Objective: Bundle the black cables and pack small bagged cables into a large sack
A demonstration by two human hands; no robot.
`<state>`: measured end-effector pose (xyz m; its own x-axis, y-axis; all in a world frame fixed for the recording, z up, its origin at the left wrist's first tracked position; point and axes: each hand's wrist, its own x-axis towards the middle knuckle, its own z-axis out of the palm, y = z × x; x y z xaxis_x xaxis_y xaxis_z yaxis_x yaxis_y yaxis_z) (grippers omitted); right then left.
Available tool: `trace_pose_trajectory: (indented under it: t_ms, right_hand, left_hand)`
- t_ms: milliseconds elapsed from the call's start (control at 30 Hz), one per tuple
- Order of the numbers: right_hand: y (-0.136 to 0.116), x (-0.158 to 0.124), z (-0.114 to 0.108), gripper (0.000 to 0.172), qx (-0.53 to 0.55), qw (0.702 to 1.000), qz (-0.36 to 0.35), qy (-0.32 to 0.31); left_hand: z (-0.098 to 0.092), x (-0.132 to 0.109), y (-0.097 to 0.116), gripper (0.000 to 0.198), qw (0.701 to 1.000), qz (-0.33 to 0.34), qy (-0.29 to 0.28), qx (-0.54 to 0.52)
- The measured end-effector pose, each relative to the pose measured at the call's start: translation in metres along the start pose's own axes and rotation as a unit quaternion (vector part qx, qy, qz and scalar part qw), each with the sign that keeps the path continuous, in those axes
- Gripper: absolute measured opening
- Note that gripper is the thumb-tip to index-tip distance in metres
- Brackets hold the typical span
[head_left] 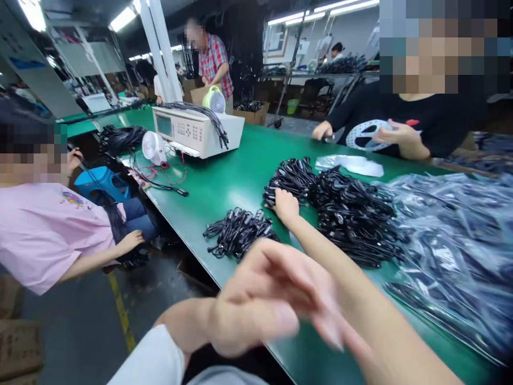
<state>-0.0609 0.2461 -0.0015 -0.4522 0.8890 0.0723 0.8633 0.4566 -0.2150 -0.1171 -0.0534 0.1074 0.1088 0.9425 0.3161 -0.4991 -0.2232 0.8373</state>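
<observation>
My left hand, at a white cuff, is raised close to the camera above the table's near edge. It is blurred, with curved fingers apart from the thumb and nothing visible between them. My right hand reaches forward from the lower right, fingers curled over the left side of a heap of coiled black cables. Its fingertips are partly hidden among the cables. Between the hands and the table's left edge lies a smaller pile of black cables.
Clear plastic bags cover the right of the green table. Farther off are a beige bench instrument, a white fan and loose wires. A person in pink sits left; another in black works opposite.
</observation>
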Motion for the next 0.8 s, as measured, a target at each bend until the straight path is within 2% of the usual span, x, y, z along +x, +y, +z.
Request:
trace_pose_trajectory:
  t_ms: [33, 67, 100, 167, 200, 267, 333, 400, 467, 600, 700, 800]
  right_hand:
    - [0.001, 0.002, 0.001, 0.051, 0.008, 1.000, 0.002, -0.001]
    - [0.002, 0.004, 0.001, 0.056, 0.018, 1.000, 0.002, -0.006]
    - [0.004, 0.006, 0.000, 0.061, 0.030, 0.999, -0.001, -0.013]
    - [0.010, 0.008, -0.003, 0.071, 0.061, 0.997, -0.012, -0.037]
    - [0.013, 0.006, -0.005, 0.074, 0.078, 0.996, -0.016, -0.045]
    - [0.017, -0.008, -0.012, 0.071, 0.112, 0.993, -0.020, -0.043]
    - [0.017, -0.036, -0.017, 0.054, 0.141, 0.990, -0.006, -0.016]
    - [0.015, -0.075, -0.018, 0.035, 0.172, 0.985, 0.025, 0.005]
    - [0.012, -0.116, -0.013, 0.029, 0.214, 0.974, 0.068, -0.013]
    - [0.004, -0.175, 0.001, 0.038, 0.301, 0.942, 0.122, -0.084]
    - [-0.001, -0.196, 0.005, 0.050, 0.343, 0.923, 0.146, -0.094]
    - [0.004, -0.217, 0.002, 0.057, 0.377, 0.906, 0.170, -0.087]
  left_hand:
    - [-0.020, 0.004, 0.005, 0.028, 0.994, 0.061, 0.056, 0.075]
    - [-0.043, 0.006, 0.009, 0.021, 0.971, 0.103, 0.126, 0.174]
    - [-0.070, 0.007, 0.011, 0.020, 0.935, 0.106, 0.199, 0.275]
    - [-0.127, 0.008, 0.010, 0.031, 0.856, 0.034, 0.282, 0.432]
    - [-0.152, 0.008, 0.007, 0.039, 0.821, -0.007, 0.287, 0.494]
    - [-0.191, 0.009, -0.003, 0.052, 0.768, -0.100, 0.245, 0.583]
    - [-0.210, 0.014, -0.014, 0.062, 0.748, -0.171, 0.171, 0.617]
    - [-0.213, 0.023, -0.024, 0.070, 0.737, -0.209, 0.118, 0.632]
    - [-0.210, 0.031, -0.032, 0.074, 0.726, -0.221, 0.091, 0.645]
    - [-0.200, 0.038, -0.041, 0.070, 0.726, -0.194, 0.037, 0.659]
    - [-0.186, 0.032, -0.049, 0.070, 0.723, -0.172, 0.006, 0.669]
    - [-0.163, 0.020, -0.062, 0.071, 0.720, -0.170, -0.005, 0.673]
